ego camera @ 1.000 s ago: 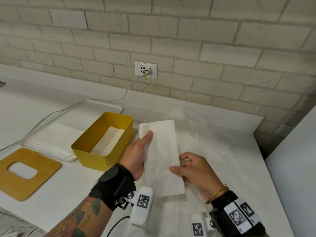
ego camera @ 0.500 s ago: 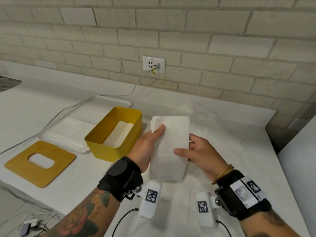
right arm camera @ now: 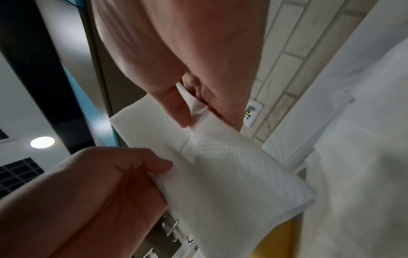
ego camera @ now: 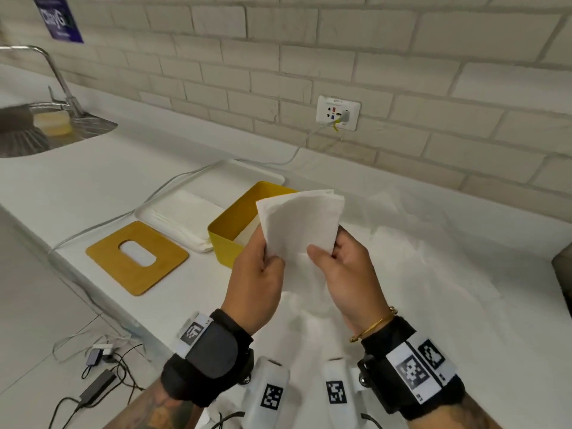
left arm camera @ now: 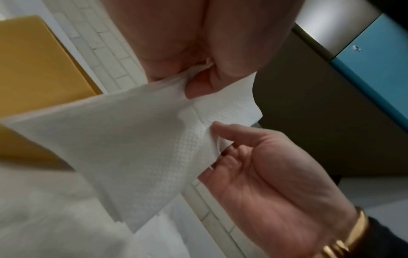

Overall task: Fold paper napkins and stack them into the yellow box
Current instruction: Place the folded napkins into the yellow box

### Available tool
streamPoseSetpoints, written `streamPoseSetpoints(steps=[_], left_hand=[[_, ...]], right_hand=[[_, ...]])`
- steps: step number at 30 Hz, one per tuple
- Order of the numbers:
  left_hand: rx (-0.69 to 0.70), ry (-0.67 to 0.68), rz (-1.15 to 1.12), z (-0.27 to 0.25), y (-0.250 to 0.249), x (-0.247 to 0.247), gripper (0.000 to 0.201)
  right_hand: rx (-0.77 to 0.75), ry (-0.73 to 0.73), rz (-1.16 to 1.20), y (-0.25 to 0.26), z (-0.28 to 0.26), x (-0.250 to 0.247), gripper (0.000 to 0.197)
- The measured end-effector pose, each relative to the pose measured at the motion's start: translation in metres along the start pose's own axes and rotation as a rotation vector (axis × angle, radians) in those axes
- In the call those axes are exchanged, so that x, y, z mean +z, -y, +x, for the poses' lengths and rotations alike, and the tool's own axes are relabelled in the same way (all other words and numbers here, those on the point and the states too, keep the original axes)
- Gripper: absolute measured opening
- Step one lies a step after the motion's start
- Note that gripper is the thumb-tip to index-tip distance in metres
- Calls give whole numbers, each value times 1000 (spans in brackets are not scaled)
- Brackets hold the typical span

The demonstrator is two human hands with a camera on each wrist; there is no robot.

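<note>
The folded napkin (ego camera: 298, 221) is held up in the air above the table (ego camera: 93, 193), just in front of the yellow box (ego camera: 227, 226). The left hand (ego camera: 255, 283) pinches its lower left edge and the right hand (ego camera: 343, 274) pinches the lower right edge, so each grip is pressed on the paper. To do this step well, I think both hands should keep the layers aligned and lower the napkin flat into the box. The napkin hides part of the box, so how many napkins lie inside is not clear.
</note>
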State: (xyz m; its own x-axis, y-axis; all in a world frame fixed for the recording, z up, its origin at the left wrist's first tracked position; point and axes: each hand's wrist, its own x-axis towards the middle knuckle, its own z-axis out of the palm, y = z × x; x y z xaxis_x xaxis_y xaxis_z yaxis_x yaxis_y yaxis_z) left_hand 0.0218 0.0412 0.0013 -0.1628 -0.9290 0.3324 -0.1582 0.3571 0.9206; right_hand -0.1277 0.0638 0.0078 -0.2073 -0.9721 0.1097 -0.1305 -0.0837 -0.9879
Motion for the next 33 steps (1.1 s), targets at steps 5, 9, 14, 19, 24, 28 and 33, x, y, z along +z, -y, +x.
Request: streamPoseSetpoints(steps=[5, 9, 14, 19, 24, 28, 33], left_hand=[[-178, 39, 153, -20, 31, 10, 39], [-129, 40, 138, -13, 17, 3, 40], [-201, 73, 97, -12, 28, -11, 36], [-312, 182, 111, -10, 38, -24, 39], [-244, 77, -71, 38, 24, -61, 32], [-163, -32, 214, 79, 40, -105, 18], [-277, 72, 468, 107, 67, -129, 22]], right_hand=[[141, 53, -111, -30, -17, 19, 28], [104, 52, -71, -23, -10, 18, 29], [103, 73, -73, -23, -11, 19, 23], [211, 63, -107, -38, -10, 26, 22], [231, -42, 62, -10, 28, 23, 28], [267, -111, 176, 20, 65, 27, 28], [353, -111, 79, 29, 109, 63, 31]])
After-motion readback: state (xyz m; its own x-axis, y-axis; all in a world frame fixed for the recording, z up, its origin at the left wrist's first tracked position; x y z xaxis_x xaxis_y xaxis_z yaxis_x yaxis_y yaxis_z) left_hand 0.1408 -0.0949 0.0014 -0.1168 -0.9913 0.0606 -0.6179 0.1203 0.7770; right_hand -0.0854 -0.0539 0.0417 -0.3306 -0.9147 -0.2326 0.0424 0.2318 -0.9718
